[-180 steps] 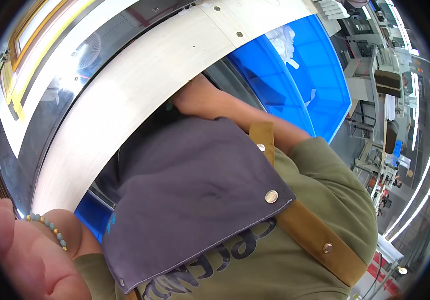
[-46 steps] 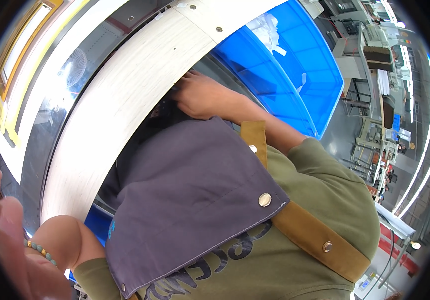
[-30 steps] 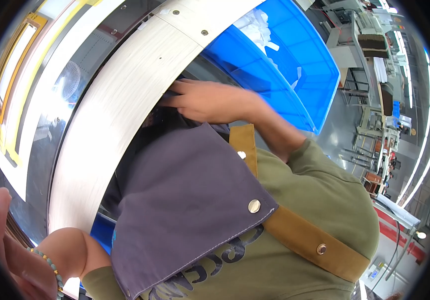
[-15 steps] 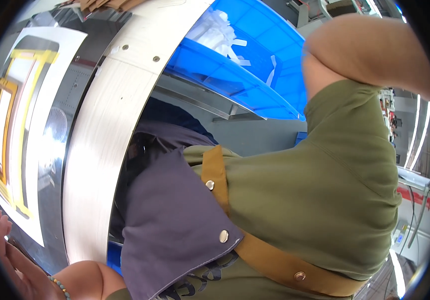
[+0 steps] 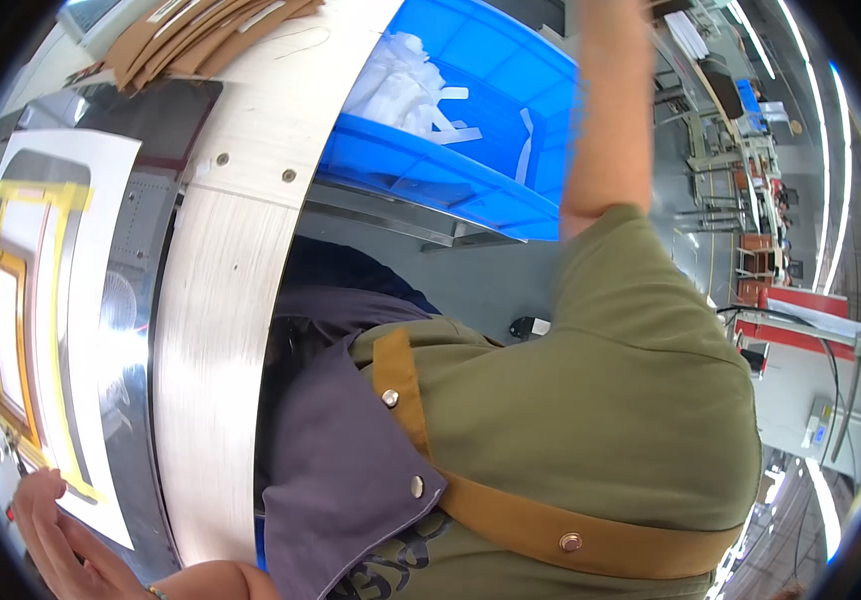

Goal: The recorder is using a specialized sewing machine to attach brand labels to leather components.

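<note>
My left hand (image 5: 62, 535) is at the lower left, its fingers bent together beside the near corner of a white board (image 5: 115, 490). A small dark piece shows by the fingertips; what they hold, if anything, is hard to make out. On the board are strips of yellow tape (image 5: 68, 420) and a gold-edged rectangular frame (image 5: 25, 400) with a pale middle. My right forearm (image 5: 612, 110) stretches up past the top edge, so the right hand is out of sight.
A pale wooden table edge (image 5: 215, 330) runs beside a dark glossy surface (image 5: 140, 270). Brown flat pieces (image 5: 205, 45) are stacked at the far end. A blue crate (image 5: 440, 180) holds white strips (image 5: 400, 90). Further off are a red and white workbench (image 5: 800, 330) and shelving.
My right arm has swung from bent to stretched out upward. My left hand has shifted right and down in the picture. The whole view has turned somewhat, showing more brown pieces.
</note>
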{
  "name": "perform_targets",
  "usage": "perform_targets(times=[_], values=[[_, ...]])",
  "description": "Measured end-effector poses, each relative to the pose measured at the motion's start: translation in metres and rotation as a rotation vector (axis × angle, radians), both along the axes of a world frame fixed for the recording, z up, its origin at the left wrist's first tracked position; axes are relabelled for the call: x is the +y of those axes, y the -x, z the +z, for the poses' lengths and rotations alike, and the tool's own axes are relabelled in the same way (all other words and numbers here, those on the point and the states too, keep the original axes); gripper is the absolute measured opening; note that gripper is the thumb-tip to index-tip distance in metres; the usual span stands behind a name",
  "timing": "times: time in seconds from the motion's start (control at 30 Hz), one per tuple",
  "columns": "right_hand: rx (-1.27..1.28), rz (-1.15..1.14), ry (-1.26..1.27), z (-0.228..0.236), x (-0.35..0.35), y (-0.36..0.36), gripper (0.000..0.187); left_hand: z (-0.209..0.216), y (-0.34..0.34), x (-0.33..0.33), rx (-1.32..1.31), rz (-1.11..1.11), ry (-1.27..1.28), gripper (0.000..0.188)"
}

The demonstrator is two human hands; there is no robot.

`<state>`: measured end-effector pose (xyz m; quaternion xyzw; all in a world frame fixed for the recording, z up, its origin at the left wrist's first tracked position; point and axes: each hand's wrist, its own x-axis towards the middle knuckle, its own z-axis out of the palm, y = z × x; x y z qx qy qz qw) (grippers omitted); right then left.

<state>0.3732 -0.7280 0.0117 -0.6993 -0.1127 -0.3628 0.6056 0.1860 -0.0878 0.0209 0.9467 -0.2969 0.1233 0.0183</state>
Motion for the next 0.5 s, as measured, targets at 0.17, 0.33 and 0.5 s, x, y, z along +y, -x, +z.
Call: perform_targets(times=[0.17, 0.33, 0.5], values=[[1.145, 0.006, 0.622, -0.231, -0.081, 0.014, 0.037, 0.001, -0.012, -0.041, -0.078, 0.010, 0.026, 0.028], [1.718, -0.103, 0.711, -0.320, -0.115, 0.043, 0.038, -0.024, -0.025, 0.008, 0.170, 0.130, 0.041, 0.026], [1.691, -0.099, 0.716, -0.323, -0.115, 0.039, 0.041, -0.013, -0.038, -0.063, 0.056, 0.132, 0.079, 0.027]])
